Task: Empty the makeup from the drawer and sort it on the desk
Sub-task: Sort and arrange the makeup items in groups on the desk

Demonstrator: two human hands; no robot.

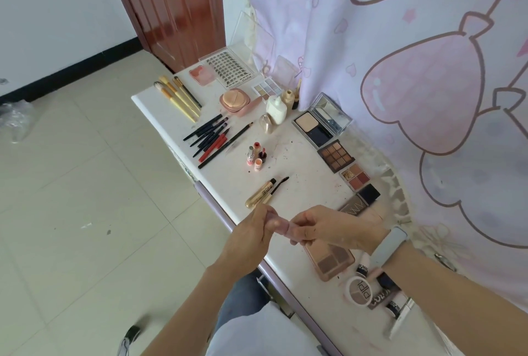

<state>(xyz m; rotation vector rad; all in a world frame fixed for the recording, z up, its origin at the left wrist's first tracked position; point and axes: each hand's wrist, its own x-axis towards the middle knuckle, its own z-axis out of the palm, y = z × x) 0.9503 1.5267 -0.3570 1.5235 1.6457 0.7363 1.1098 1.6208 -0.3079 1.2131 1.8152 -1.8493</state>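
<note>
Both hands met above near edge of white desk [160,104]. Left hand [251,234] and right hand [328,227] each gripped one end of small pink tube [278,224], fingers curled tight around it. Tube was held clear of desk surface, just above pink palette [328,263]. Gold mascara [261,194] lay just beyond. Pencils [211,138] and brushes [180,95] lay grouped farther back.

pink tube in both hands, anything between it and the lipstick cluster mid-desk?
Yes. The gold mascara tube and its loose wand lie on the desk between the pink tube, held by the left hand and right hand, and the lipstick cluster.
</note>
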